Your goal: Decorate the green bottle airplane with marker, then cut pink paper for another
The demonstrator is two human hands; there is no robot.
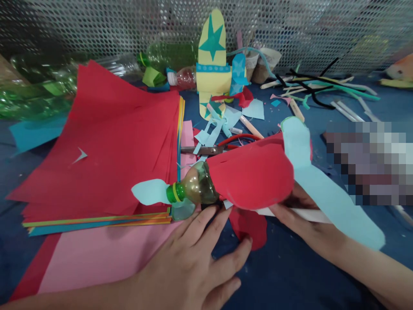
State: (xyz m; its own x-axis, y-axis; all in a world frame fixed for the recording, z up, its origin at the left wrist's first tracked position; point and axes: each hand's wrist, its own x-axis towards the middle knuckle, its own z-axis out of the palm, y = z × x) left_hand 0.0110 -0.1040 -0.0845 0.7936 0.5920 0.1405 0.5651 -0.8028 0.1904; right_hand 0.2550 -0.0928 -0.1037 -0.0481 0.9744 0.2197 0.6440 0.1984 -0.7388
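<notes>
Here, two hands (196, 254) (306, 226), one red-papered bottle (197, 183), one paper stack (125, 146)

My hands: two, left hand (200, 254) and right hand (309, 230); red bottle plane (254, 172): one; yellow bottle plane (214, 82): one, with two large teal stars (212, 38); red-handled scissors (214, 150): one pair; paper stack (125, 142): one; overlapping pipe cleaners (312, 89): several, I cannot count

Light dim, diffuse — small highlights on bottle (197, 183); edges stretched and soft — blocky pixelation at far right.
</notes>
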